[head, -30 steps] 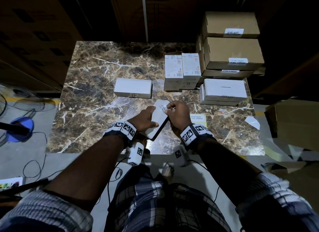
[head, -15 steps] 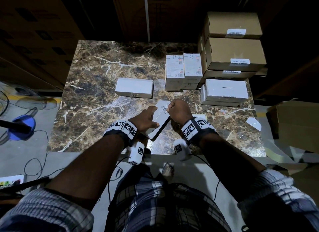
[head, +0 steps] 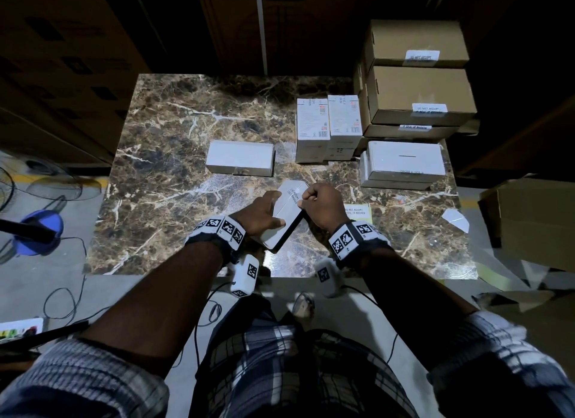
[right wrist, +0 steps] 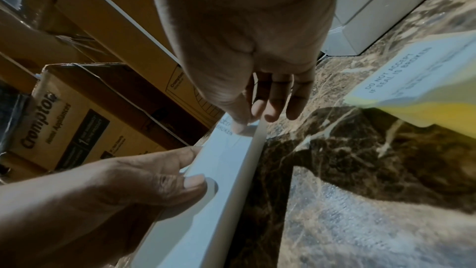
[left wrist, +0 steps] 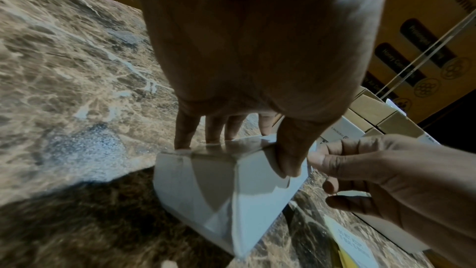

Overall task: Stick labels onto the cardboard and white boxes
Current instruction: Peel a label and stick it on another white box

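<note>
- We are gripping the white box (head: 284, 218) with our left hand (head: 259, 213); the thumb is lying on its top face and the fingers (left wrist: 182, 133) are curling down over its far side.
- The box is sitting near the front edge of the marble desk (head: 174, 156), turned at an angle, between our two hands.
- Our right hand (head: 320, 204) is curling its fingers (right wrist: 275, 97) over the box's right edge while the thumb is pressing down on the label (head: 294, 195), which is lying on the top face at the far end.
- A sheet of labels (head: 357, 212) on yellow backing is lying on the desk just right of our right hand.
- Another white box (head: 240, 157) is lying further back, and brown cardboard boxes (head: 420, 93) bearing labels are standing stacked at the far right.
</note>
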Demonstrator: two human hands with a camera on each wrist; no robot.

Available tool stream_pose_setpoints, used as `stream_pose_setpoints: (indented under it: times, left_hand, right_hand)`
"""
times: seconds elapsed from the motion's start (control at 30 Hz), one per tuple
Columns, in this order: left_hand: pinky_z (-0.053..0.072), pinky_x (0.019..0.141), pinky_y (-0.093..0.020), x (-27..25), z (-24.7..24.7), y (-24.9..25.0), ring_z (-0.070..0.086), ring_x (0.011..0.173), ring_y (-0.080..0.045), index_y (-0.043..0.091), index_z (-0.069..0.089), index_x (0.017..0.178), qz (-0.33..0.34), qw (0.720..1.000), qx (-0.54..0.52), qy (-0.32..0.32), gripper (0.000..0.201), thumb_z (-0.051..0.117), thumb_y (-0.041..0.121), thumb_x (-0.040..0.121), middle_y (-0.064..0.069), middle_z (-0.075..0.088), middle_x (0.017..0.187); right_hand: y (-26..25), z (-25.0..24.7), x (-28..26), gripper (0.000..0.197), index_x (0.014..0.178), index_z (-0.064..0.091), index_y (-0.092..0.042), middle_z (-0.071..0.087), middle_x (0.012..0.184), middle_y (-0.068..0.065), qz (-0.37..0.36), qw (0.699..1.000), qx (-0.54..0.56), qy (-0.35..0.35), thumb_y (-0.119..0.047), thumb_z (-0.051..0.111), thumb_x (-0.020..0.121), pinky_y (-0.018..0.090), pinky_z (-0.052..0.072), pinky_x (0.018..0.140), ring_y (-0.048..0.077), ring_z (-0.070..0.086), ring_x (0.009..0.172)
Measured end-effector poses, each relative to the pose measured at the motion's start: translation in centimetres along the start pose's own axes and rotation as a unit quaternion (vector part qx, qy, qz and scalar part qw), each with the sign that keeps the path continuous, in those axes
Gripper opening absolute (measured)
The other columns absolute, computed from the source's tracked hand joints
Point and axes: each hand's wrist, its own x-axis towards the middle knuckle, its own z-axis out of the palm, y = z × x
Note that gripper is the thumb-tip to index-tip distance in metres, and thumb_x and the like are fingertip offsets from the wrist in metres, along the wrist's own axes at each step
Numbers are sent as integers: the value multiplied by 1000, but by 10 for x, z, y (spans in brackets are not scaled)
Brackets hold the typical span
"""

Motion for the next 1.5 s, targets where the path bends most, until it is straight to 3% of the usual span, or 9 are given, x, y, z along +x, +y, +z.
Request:
stream_pose_setpoints:
  times: [0.1, 0.2, 0.43, 0.53, 0.7, 0.9, 1.13, 1.27, 1.5]
  left_hand:
    - [39, 92, -26, 0, 1, 0, 47, 127, -25, 12, 19, 153, 3, 1000, 0, 1, 75, 65, 15, 93, -13, 37, 150]
    - [39, 94, -27, 0, 0, -2, 48, 126, -26, 12, 18, 153, 3, 1000, -3, -1, 76, 64, 15, 94, -13, 37, 151]
    - [39, 92, -26, 1, 0, -4, 50, 124, -25, 11, 17, 154, 13, 1000, -3, -4, 75, 63, 14, 95, -13, 37, 151]
    - [40, 97, -29, 2, -1, -7, 47, 129, -27, 12, 17, 154, 11, 1000, -1, -5, 76, 64, 17, 95, -11, 35, 153]
    - [44, 101, -36, 2, -1, -9, 50, 126, -26, 11, 19, 153, 11, 1000, -24, -6, 75, 64, 13, 94, -12, 41, 149]
    - [43, 106, -43, 2, 2, -8, 48, 129, -30, 11, 18, 154, 10, 1000, -23, 3, 76, 65, 14, 93, -14, 39, 150]
    - [43, 106, -46, 3, 2, -16, 51, 126, -27, 12, 24, 151, 13, 999, -17, 25, 78, 70, 22, 89, -12, 45, 145]
    - [42, 106, -43, 2, 2, -22, 49, 127, -27, 11, 29, 150, 15, 998, 26, 57, 80, 74, 26, 86, -12, 45, 145]
    - [35, 110, -47, 1, 4, -33, 35, 137, -29, 20, 31, 150, 28, 981, 154, 111, 84, 76, 37, 80, -7, 34, 152]
  right_hand:
    - [-2, 1, 2, 13, 74, 66, -10, 67, 82, 3, -3, 1000, -26, 9, -9, 71, 86, 28, 47, 70, 11, 56, 71]
    - [-3, 4, 3, 12, 79, 64, -11, 64, 87, 2, 18, 998, -61, 7, -9, 63, 90, 26, 38, 66, 3, 50, 65]
    - [-4, -3, 6, 10, 80, 63, -12, 60, 83, -4, 18, 998, -32, -44, -9, 64, 90, 23, 35, 65, 15, 55, 83]
    - [-5, -13, 8, 6, 88, 64, -11, 64, 89, 3, 47, 994, 43, -85, -11, 70, 89, 26, 43, 67, 21, 62, 87]
    - [-5, -21, 8, 14, 98, 68, 7, 69, 98, 33, 107, 973, 148, -143, -5, 65, 91, 26, 50, 56, 24, 60, 66]
    - [-3, -17, 0, 33, 69, 63, 3, 52, 64, 13, 66, 988, 65, -126, -22, 71, 90, 28, 39, 61, 20, 48, 59]
    - [-10, -16, -3, 34, 83, 69, 12, 69, 73, 16, 75, 988, 72, -113, -20, 67, 93, 29, 47, 65, 15, 61, 59]
    - [-15, -19, -4, 30, 91, 70, 13, 74, 82, 21, 96, 971, 164, -146, -16, 63, 94, 46, 54, 68, 30, 64, 68]
    - [-19, -20, -9, 39, 89, 70, 10, 73, 84, 24, 95, 978, 104, -152, -29, 66, 94, 23, 52, 59, 23, 64, 64]
